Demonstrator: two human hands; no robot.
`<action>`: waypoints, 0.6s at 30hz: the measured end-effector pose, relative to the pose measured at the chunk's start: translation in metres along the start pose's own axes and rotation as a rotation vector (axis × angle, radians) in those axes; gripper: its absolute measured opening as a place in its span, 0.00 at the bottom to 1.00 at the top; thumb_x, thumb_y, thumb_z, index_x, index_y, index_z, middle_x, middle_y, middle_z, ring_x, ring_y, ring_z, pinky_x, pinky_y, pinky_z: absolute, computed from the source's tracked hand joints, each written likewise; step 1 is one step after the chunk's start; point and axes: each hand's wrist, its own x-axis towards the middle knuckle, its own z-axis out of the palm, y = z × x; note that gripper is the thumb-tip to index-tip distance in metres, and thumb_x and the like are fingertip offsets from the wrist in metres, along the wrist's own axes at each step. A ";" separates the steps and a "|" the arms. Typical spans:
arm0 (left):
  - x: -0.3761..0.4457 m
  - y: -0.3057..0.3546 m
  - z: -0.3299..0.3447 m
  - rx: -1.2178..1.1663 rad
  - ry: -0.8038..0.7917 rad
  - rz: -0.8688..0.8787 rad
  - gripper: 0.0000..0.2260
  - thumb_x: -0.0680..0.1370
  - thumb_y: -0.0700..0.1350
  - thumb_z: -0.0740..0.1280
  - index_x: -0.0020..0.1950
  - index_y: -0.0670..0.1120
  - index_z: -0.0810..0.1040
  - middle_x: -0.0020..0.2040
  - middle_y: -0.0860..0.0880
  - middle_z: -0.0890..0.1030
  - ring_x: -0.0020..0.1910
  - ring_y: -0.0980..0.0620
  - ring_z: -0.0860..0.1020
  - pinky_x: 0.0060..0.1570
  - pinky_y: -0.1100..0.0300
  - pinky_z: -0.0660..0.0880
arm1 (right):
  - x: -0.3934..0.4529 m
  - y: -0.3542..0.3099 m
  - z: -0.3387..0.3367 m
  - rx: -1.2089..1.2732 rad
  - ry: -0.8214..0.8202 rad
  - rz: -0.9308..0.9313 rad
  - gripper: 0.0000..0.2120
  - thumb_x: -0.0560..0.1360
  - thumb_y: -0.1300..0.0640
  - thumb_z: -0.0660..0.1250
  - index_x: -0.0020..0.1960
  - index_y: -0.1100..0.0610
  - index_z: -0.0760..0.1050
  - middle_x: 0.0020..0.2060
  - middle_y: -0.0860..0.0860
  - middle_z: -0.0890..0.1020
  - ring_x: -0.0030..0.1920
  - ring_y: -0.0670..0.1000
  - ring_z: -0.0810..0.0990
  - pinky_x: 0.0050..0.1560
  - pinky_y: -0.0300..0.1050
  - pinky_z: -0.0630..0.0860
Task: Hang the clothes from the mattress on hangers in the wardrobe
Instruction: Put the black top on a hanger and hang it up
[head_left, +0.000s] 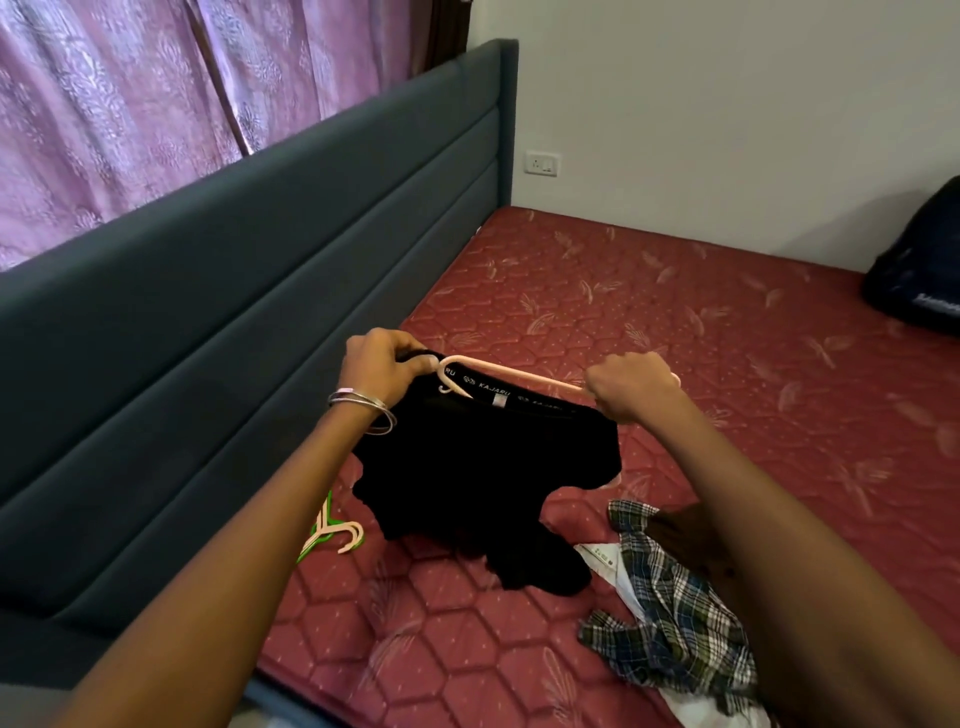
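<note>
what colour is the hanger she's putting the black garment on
Pale pink. The hanger shows in the head view, across the black garment's waistband.

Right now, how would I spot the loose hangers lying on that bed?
Start at the grey padded headboard along the red mattress's left edge. At its foot, left of the held black garment, lie the spare hangers: thin pink and green plastic, the only hard items among the clothes.

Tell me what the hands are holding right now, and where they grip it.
Both hands grip the black garment at its waistband, left hand and right hand at opposite ends, over a pink hanger.
</note>
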 end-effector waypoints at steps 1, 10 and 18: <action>0.003 -0.004 -0.001 0.019 -0.008 0.001 0.05 0.70 0.49 0.74 0.44 0.50 0.85 0.39 0.51 0.84 0.44 0.52 0.81 0.50 0.54 0.78 | 0.002 0.001 0.001 0.029 -0.017 0.014 0.09 0.77 0.58 0.61 0.56 0.53 0.75 0.54 0.53 0.80 0.54 0.57 0.81 0.43 0.48 0.71; 0.012 -0.010 0.008 -0.050 0.096 -0.065 0.08 0.72 0.53 0.72 0.45 0.50 0.84 0.40 0.50 0.84 0.43 0.51 0.81 0.48 0.54 0.78 | 0.006 -0.037 -0.018 -0.070 -0.022 -0.041 0.15 0.80 0.61 0.56 0.61 0.55 0.77 0.57 0.53 0.80 0.56 0.57 0.80 0.43 0.47 0.71; 0.003 -0.026 0.012 0.033 -0.173 0.009 0.07 0.70 0.48 0.75 0.46 0.50 0.85 0.41 0.52 0.83 0.45 0.54 0.78 0.48 0.60 0.73 | 0.014 -0.045 -0.053 0.080 0.159 0.005 0.11 0.73 0.55 0.72 0.54 0.55 0.77 0.50 0.55 0.81 0.52 0.58 0.80 0.44 0.49 0.72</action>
